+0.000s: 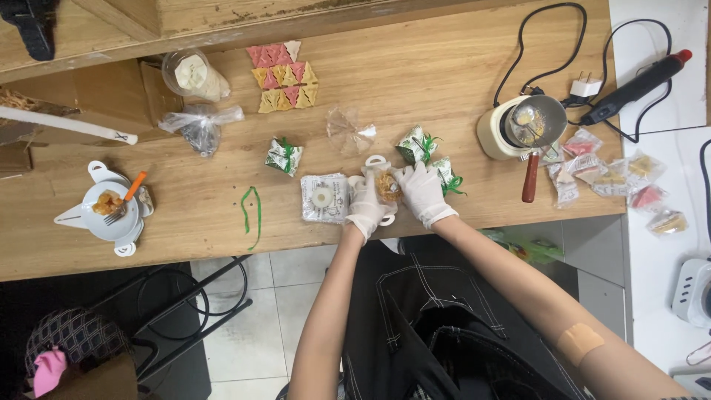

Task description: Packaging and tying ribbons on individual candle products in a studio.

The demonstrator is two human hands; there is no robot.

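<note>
While we lean over the wooden bench (444, 81), our gloved left hand (366, 204) and right hand (422, 191) both close around a white handled mould (377, 164) holding what may be golden filling. Just left of it lies a square printed packet (324, 198); green-ribboned parcels (417, 145) sit just right.
</note>
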